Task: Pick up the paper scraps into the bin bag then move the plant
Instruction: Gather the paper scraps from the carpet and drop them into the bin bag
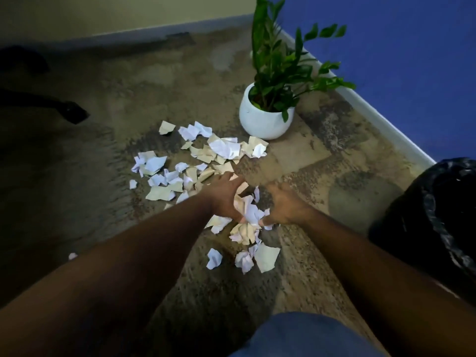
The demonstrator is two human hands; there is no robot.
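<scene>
White and cream paper scraps [206, 155] litter the carpet [322, 155]. I see my left hand [225, 197] and right hand [284, 204] cupped around a bunch of scraps [248, 211], fingers curled, gripping it between them. Beyond stands the plant [268, 109]; far right, the bin bag [438, 215].

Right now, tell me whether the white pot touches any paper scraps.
Apart. The head view shows bare carpet between the white pot and the nearest paper scraps.

One plant [280, 68] in one white pot [265, 119], one black bin bag [438, 215], two hands, and dozens of paper scraps [224, 148], too many to count.
</scene>
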